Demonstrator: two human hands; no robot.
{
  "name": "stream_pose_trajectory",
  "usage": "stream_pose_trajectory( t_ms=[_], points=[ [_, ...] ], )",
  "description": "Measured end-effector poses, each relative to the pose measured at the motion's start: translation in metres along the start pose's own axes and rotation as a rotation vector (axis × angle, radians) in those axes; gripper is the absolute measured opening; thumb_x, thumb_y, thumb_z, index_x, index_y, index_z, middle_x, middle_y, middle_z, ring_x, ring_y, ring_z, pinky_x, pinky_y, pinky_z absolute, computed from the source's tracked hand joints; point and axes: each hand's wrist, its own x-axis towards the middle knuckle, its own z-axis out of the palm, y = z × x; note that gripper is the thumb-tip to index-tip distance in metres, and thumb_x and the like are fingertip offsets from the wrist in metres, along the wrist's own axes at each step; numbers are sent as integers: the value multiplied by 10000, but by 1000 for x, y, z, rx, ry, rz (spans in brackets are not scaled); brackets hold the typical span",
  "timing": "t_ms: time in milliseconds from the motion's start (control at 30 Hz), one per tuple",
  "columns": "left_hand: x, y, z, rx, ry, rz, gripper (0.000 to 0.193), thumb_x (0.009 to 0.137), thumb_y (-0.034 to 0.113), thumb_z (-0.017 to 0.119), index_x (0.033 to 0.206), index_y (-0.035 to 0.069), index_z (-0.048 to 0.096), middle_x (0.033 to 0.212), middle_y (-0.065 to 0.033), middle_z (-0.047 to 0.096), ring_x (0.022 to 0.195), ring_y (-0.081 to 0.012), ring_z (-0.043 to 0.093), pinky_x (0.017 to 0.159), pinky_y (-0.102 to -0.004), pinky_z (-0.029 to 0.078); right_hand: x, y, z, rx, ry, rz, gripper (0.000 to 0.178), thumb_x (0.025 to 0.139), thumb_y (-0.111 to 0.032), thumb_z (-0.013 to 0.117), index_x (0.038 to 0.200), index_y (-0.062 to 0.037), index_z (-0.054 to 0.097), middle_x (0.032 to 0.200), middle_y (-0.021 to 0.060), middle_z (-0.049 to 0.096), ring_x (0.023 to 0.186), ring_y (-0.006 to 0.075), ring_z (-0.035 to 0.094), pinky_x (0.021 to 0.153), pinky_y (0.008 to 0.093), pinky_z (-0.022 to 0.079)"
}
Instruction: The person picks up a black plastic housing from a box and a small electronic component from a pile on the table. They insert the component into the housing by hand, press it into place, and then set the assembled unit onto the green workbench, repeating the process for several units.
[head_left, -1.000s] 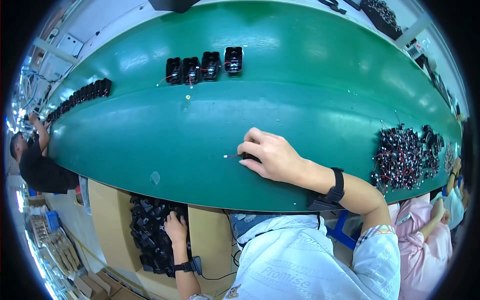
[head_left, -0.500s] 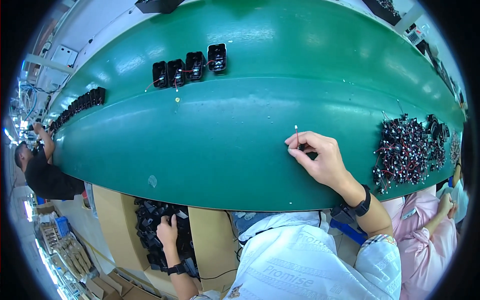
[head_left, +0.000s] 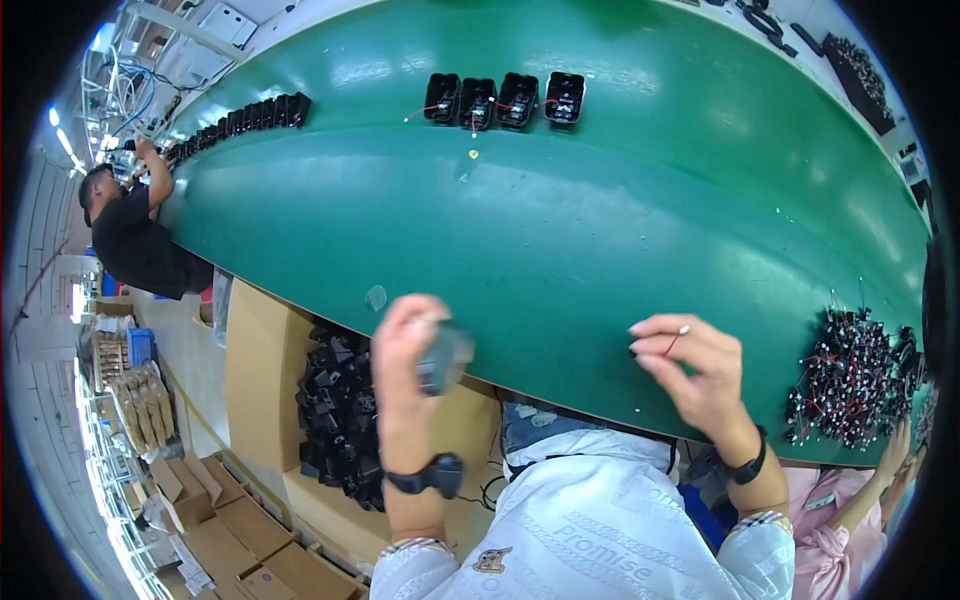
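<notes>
By the near edge of the green table (head_left: 560,240), on the person's left, stands a cardboard box (head_left: 262,375) with a pile of black parts (head_left: 340,430). Near it, the left hand (head_left: 402,350) is raised, its fingers closed around a dark box-shaped part (head_left: 447,358). This part is blurred; its long axis seems to go from near to far, with the far end leaning to the right. Which side is its open one, I cannot tell.

Over the table, the right hand (head_left: 698,368) pinches a small part, mostly hidden, between thumb and fingertips. Its red wire (head_left: 673,345) points away and to the right, ending in a white connector (head_left: 684,330).

I judge that the step in hand is the taking up of one part in each hand, the two being well apart. The next move would call for a steady pinch, a free wire and a turned housing.

To the right lies a heap of wired parts (head_left: 845,385). Farther, four black housings (head_left: 516,100) stand with their long axes near to far.
</notes>
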Motion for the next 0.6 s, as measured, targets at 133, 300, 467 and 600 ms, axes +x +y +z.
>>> stream_pose_trajectory(
  t_ms=[133, 300, 467, 600],
  points=[
    [22, -46, 85, -4, -193, -68, 175, 978, 191, 608, 1067, 41, 602, 1091, -51, 621, 1008, -100, 554, 879, -258, 461, 1, -25, 21, 196, 63, 58, 148, 734, 68, 777, 864, 5, 746, 1031, 134, 696, 904, 204, 693, 769, 306, 568],
    [18, -51, 121, 8, -389, -63, 352, 1042, 303, 471, 1205, 7, 565, 1231, -127, 602, 1019, -150, 580, 931, -297, 469, -13, -15, 29, 388, 179, 218, 140, 732, 88, 781, 827, 11, 713, 1051, 164, 704, 882, 180, 685, 755, 296, 568],
    [8, -32, 121, -112, -440, -184, 501, 1057, 372, 366, 1305, -39, 510, 1277, -180, 595, 1019, -191, 632, 908, -340, 524, -14, -3, 21, 160, 86, -81, 147, 733, 98, 778, 829, 2, 720, 1022, 165, 710, 856, 172, 683, 748, 282, 580],
    [1, -33, 121, -102, -398, -200, 468, 1054, 343, 385, 1281, -44, 520, 1223, -161, 603, 946, -168, 641, 807, -309, 550, -20, -8, 27, 255, 213, 66, 171, 716, 90, 796, 831, -14, 723, 927, 122, 710, 839, 209, 692, 709, 307, 572]
  ],
)
